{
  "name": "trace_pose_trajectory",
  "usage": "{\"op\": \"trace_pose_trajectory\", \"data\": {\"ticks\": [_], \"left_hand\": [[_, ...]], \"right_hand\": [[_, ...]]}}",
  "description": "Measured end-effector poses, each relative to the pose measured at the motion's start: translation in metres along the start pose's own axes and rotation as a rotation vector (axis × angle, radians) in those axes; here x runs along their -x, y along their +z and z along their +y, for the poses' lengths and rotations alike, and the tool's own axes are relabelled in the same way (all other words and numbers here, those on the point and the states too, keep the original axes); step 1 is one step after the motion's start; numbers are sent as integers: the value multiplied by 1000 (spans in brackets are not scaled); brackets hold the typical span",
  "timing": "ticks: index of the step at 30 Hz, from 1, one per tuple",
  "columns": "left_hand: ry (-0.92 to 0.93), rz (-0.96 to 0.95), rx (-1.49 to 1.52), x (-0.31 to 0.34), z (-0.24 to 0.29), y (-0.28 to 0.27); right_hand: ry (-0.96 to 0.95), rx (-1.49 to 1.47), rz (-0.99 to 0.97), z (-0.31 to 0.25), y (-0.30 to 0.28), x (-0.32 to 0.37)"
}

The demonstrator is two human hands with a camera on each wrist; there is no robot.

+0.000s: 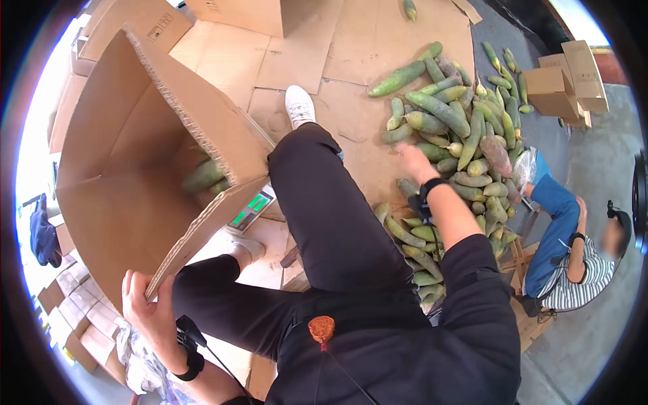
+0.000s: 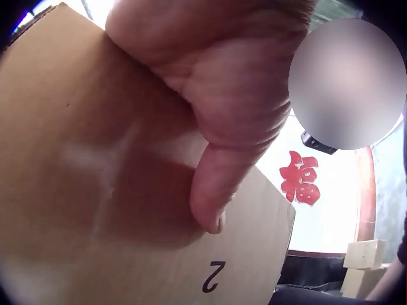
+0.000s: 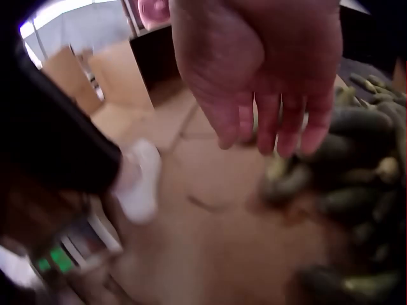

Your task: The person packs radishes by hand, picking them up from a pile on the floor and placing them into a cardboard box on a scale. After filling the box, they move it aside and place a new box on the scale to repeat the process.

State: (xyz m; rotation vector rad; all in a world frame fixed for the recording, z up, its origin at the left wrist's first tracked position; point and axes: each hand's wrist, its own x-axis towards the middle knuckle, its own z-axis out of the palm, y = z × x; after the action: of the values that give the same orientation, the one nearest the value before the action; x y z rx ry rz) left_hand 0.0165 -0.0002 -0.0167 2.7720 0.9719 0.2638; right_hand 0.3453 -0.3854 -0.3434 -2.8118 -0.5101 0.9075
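Note:
My left hand grips the rim of a tall open cardboard box. In the left wrist view its thumb lies against the box wall, with the other fingers hidden behind the cardboard. A few green radishes show inside the box. My right hand hangs at the near side of a big heap of green radishes. Nothing shows in that hand in the right wrist view, where its fingers point loosely down in front of the heap.
A scale with a lit green display stands by the box, close to my legs. Cardboard sheets cover the floor. Another person sits at the right beyond the heap, near small cartons. Stacked cartons stand at left.

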Motion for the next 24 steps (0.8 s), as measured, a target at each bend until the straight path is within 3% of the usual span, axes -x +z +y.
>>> {"op": "trace_pose_trajectory", "data": {"ticks": [1, 3, 4, 7, 10, 12, 16, 18, 21, 24], "left_hand": [[-19, 8, 10, 1, 0, 1], [-45, -8, 15, 2, 1, 1], [-37, -13, 14, 2, 0, 2], [-3, 13, -49, 2, -4, 6], [-9, -3, -8, 3, -7, 8], [-37, -4, -21, 2, -3, 7], [-84, -29, 16, 1, 2, 3], [-63, -12, 26, -1, 4, 2], [-54, 2, 18, -1, 3, 0], [-72, -2, -19, -3, 4, -4]], "right_hand": [[85, 168, -29, 21, 29, 7], [288, 174, -74, 30, 46, 44], [294, 168, -76, 39, 57, 57], [277, 260, 19, 71, 85, 87], [309, 331, -134, 80, 87, 96], [193, 499, -228, 82, 93, 102], [258, 482, -181, 83, 110, 125], [226, 508, -269, 75, 93, 129], [203, 516, -225, 85, 85, 121], [109, 350, -44, 91, 53, 110]]}}
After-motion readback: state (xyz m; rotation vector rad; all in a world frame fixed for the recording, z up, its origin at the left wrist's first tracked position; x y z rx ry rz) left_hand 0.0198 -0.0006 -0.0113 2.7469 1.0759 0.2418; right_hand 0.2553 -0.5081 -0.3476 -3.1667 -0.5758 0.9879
